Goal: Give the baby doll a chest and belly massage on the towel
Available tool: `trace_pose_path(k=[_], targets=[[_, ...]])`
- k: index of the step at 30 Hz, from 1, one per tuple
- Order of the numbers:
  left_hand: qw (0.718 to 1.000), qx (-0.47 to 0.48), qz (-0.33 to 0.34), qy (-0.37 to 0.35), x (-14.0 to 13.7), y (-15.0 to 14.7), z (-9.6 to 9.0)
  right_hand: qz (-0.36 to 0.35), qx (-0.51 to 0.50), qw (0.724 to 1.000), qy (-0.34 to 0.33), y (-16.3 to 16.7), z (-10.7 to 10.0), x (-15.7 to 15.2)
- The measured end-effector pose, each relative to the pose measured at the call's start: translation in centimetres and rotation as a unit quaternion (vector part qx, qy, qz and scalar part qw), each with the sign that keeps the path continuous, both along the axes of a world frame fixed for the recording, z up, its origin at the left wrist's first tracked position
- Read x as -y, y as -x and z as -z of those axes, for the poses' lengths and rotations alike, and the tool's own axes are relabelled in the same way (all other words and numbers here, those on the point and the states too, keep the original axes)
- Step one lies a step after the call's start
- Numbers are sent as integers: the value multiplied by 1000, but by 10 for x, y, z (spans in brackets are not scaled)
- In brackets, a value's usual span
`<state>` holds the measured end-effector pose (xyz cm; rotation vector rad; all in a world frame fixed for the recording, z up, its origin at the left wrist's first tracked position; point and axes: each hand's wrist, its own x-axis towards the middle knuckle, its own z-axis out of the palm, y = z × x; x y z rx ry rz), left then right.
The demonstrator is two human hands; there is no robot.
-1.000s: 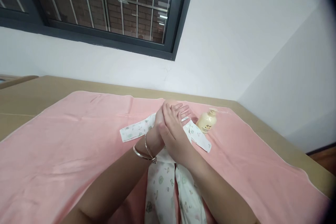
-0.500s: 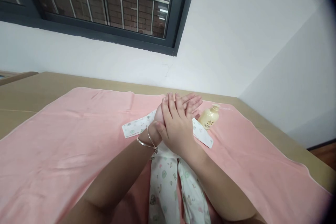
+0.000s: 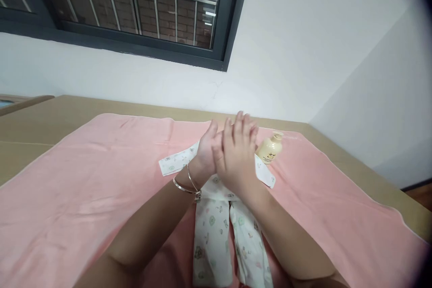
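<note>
Palm against palm, my two hands meet above a set of white printed baby clothes [image 3: 212,238]. My left hand [image 3: 206,148] lies palm up beneath, its thumb pointing away and most of its fingers covered; a silver bangle circles that wrist. Across it rests my right hand [image 3: 237,157], palm down with straight fingers. Neither holds an object. Just right of the fingertips stands a pale yellow pump bottle [image 3: 270,148], leaning slightly. Sleeves of the clothes spread out to both sides, while the hands hide the upper middle of the garment.
A pink blanket [image 3: 101,180] lies under the clothes on a tan tabletop [image 3: 84,103]. Behind it rises a white wall [image 3: 270,54] with a dark-framed, barred window [image 3: 189,56]. Another wall closes off the right side.
My right hand has slid forward and right over the left palm, its fingers now pointing farther away. The left thumb has come into view. The clothes and bottle have stayed put.
</note>
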<state>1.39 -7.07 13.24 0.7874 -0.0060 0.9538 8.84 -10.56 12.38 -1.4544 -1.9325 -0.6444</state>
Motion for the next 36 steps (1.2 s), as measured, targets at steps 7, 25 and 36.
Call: trace_pose_path(k=[7,25,36], targets=[[994,30,-97,34,20,-17,5,-56,4,998,18,1,-4,7],[994,-10,-70,80,-53,41,12,-79,-160,970,164,-63,18,-56],[974,-152,-138,90,-94,60,70,-208,-64,942,256,-56,68,-81]])
